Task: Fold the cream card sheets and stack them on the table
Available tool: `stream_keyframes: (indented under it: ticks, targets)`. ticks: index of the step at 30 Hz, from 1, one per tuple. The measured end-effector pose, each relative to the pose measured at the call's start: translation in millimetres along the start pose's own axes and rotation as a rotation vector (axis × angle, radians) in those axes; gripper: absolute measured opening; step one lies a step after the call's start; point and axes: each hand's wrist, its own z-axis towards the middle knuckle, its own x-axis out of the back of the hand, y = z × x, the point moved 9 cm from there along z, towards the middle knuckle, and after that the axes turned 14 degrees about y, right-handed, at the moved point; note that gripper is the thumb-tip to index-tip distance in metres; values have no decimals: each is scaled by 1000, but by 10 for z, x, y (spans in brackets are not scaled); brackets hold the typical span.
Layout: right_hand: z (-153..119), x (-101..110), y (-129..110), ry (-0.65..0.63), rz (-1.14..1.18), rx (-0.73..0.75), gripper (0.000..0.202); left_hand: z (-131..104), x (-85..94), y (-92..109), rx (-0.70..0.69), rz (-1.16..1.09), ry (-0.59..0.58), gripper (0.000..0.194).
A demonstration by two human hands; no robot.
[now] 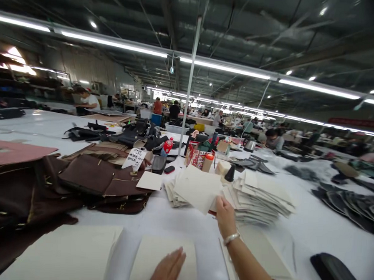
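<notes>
My right hand (225,217), with a bracelet at the wrist, reaches forward and pinches the near right corner of a cream sheet (198,187). That sheet lies tilted over a small stack of similar pieces (176,198). Just right of the hand is a larger fanned pile of cream pieces (265,198). Low in the view, my left hand (169,269) has its fingers stretched out over a cream panel (143,254) on the white table. Its lower part is cut off by the frame edge. Another wide cream panel (64,254) lies to its left.
Brown leather bags (91,174) are heaped at left, with a handwritten paper (134,159) on top. A red-capped bottle (168,145), a patterned box (195,155) and a black cone (230,173) stand behind the sheets. A black case (339,275) lies at lower right. People work farther back.
</notes>
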Motion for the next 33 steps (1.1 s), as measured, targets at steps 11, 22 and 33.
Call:
stream_keyframes:
  ticks: [11, 22, 33]
  targets:
    - [-1172, -182, -686, -217, -165, 507, 25, 951, 199, -311, 976, -690, 225, 56]
    - [-1748, -130, -789, -360, -233, 1251, 42, 1135, 440, -353, 1269, -1362, 164, 61]
    - [-1598, -327, -538, -672, -316, 709, 71, 824, 342, -648, 1498, -1252, 486, 39]
